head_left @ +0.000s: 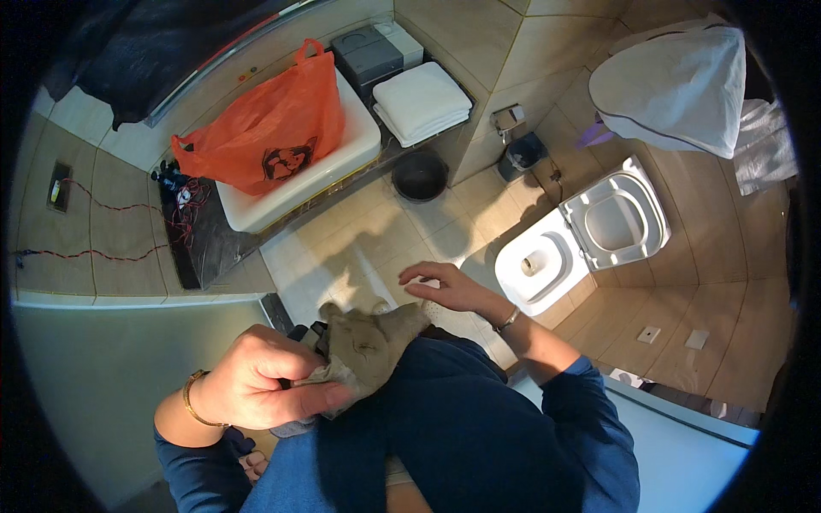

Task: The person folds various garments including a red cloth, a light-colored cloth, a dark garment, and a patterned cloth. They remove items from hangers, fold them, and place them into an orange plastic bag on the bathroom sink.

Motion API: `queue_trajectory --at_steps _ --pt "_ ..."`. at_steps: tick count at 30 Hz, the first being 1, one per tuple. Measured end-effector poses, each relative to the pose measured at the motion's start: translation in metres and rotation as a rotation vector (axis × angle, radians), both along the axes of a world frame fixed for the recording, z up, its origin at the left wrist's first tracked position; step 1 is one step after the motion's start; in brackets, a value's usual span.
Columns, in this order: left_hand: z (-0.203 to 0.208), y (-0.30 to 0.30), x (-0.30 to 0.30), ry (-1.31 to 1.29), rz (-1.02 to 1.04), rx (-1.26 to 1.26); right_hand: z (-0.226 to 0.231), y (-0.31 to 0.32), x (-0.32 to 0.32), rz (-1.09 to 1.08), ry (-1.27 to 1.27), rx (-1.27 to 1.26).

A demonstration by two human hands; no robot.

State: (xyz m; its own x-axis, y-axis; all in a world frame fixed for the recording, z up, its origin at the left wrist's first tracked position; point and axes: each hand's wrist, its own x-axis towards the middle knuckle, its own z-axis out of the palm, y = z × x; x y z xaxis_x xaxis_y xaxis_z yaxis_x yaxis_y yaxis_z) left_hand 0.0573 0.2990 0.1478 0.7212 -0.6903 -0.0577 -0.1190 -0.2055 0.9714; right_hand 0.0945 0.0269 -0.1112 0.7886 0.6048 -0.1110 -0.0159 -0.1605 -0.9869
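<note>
My left hand [269,376] is closed, thumb over fingers, on the edge of a crumpled grey-beige cloth [369,346]. The cloth hangs in front of my dark blue clothes and has a darker wrinkled spot in its middle. To the right and a little farther off, my right hand [445,286] is held in the air with loosely bent fingers apart and nothing in them. It is near the cloth's right end, but I see a gap between them. Some dark object [308,335] shows partly behind my left hand; its kind is hidden.
An orange-red plastic bag [274,128] lies in the white sink [363,137] on a dark counter. Folded white towels [421,103] sit beside it. A black bucket [419,176] stands on the floor. At right are a toilet [556,278] with raised lid and a hanging white bag [671,85].
</note>
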Motion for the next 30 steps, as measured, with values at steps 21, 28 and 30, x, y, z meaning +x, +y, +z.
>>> queue_trajectory --at_steps 21,28,30 --pt "-0.008 0.054 -0.029 -0.081 0.566 0.012 -0.027 0.046 -0.036 0.096 0.278 0.297" --pt "-0.010 0.064 -0.032 -0.145 0.713 0.000 -0.013 0.059 -0.029 0.023 0.230 0.262" --pt "-0.011 0.059 -0.032 -0.176 0.766 -0.008 -0.007 0.066 -0.025 -0.078 0.397 0.397"
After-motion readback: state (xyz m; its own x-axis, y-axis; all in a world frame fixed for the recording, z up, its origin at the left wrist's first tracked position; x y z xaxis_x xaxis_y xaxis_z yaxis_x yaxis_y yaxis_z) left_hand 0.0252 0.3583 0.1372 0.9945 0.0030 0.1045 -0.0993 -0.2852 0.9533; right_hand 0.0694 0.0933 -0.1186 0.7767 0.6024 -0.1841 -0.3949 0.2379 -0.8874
